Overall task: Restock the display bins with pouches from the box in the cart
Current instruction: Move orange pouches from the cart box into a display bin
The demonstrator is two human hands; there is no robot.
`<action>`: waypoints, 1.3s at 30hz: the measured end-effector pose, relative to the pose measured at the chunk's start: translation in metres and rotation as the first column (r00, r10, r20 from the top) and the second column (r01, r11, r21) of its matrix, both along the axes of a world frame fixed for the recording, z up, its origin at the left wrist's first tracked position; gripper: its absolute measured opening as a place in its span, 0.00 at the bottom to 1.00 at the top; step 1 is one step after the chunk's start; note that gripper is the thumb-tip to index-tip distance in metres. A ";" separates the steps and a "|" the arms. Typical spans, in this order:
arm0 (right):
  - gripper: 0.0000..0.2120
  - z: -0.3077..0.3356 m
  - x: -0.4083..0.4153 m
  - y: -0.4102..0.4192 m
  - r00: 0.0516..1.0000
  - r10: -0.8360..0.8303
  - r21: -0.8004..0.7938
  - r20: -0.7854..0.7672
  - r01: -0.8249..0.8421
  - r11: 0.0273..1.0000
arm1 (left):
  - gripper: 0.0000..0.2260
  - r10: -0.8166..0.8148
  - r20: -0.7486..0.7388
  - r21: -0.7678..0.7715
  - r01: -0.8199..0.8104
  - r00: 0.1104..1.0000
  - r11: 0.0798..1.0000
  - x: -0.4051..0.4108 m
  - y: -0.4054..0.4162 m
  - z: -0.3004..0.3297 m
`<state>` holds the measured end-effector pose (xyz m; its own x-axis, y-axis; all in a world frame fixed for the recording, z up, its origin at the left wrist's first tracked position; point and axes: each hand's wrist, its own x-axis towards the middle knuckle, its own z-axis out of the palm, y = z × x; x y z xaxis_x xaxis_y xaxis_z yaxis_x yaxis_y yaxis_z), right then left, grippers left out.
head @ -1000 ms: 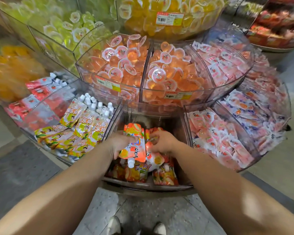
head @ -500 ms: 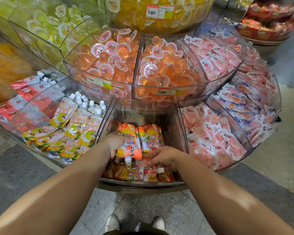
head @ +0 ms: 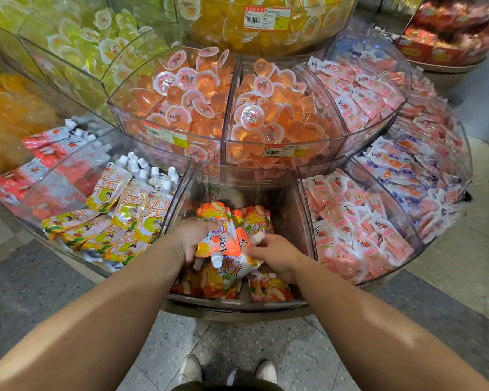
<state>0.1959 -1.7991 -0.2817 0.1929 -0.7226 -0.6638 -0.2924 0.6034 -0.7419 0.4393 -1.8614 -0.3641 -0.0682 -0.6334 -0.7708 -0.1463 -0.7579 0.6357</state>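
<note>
**Now: seating orange pouches in the front bin**

Here, orange spouted pouch held just above the centre front bin, white cap pointing down toward the near wall. Gripped by the left hand, fingers curled round its upper edge. Second pouch directly beneath, slanted, pinched at its near corner by the right hand, fingers bent around it. More orange pouches lying flat on the bin floor near the front wall and propped at the back. Bin only partly filled, much of its floor and back wall bare, so plenty of restocking left, by the look of it.

To do it well: lay each pouch flat or leaning in a row, printed face up, caps all one way as in the neighbouring bin of yellow-green pouches to the left. Release only once a pouch is resting on those beneath; slick film likely to slide. Keep clear of the divider on the right, beyond which sit pink sachets. Mind the overhanging tier of jelly cups above when lifting the hands out. Box and cart not in view.
</note>
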 end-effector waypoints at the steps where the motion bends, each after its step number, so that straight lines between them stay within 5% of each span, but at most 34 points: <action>1: 0.20 -0.002 0.001 0.001 0.999 -0.042 0.011 0.026 0.042 0.999 | 0.56 -0.001 -0.015 -0.003 0.001 1.000 1.000 0.000 0.002 0.002; 4: 0.23 -0.008 0.003 0.001 0.983 -0.160 0.037 0.088 0.157 0.987 | 0.48 -0.077 -0.009 -0.034 0.076 0.997 0.997 -0.015 0.011 0.033; 11: 0.11 0.001 0.001 -0.005 0.963 -0.257 -0.109 0.080 0.265 0.958 | 0.51 0.059 -0.029 0.011 -0.059 0.998 0.998 -0.029 0.029 0.067; 15: 0.26 0.008 0.001 -0.008 0.975 -0.128 -0.344 -0.183 0.059 0.937 | 0.29 0.076 0.030 -0.022 -0.075 0.997 0.997 -0.043 0.042 0.101; 18: 0.37 0.009 0.001 -0.002 0.971 -0.201 -0.360 -0.131 0.142 0.922 | 0.23 0.067 0.048 0.004 -0.067 0.997 0.998 -0.046 0.047 0.102; 23: 0.18 0.010 0.007 0.012 0.883 -0.315 -0.569 -0.348 0.068 0.819 | 0.35 0.140 -0.047 -0.010 -0.141 0.989 0.990 -0.042 0.049 0.092; 25: 0.09 0.017 0.012 0.018 0.864 -0.286 -0.577 -0.414 -0.006 0.817 | 0.19 0.190 -0.075 0.012 -0.190 0.979 0.982 -0.046 0.049 0.099; 27: 0.14 0.024 0.018 0.021 0.941 -0.108 -0.420 -0.322 -0.040 0.906 | 0.08 0.211 -0.103 0.023 -0.209 0.972 0.978 -0.050 0.048 0.103; 30: 0.18 0.028 0.029 0.024 0.998 0.061 0.010 0.020 -0.061 0.998 | 0.10 0.279 -0.153 0.033 -0.277 0.948 0.960 -0.062 0.047 0.111; 34: 0.13 0.028 0.026 0.015 0.946 -0.228 0.136 0.229 0.201 0.970 | 0.07 0.251 -0.184 0.003 -0.255 0.950 0.967 -0.072 0.045 0.113; 36: 0.17 0.031 0.020 0.007 0.952 -0.249 0.082 0.175 0.238 0.968 | 0.24 0.198 0.030 -0.160 -0.190 0.980 0.969 -0.071 0.041 0.107; 39: 0.13 0.041 0.010 -0.001 0.992 -0.129 -0.076 -0.006 0.128 0.989 | 0.45 -0.029 0.493 -0.415 0.264 0.869 0.871 -0.067 0.036 0.112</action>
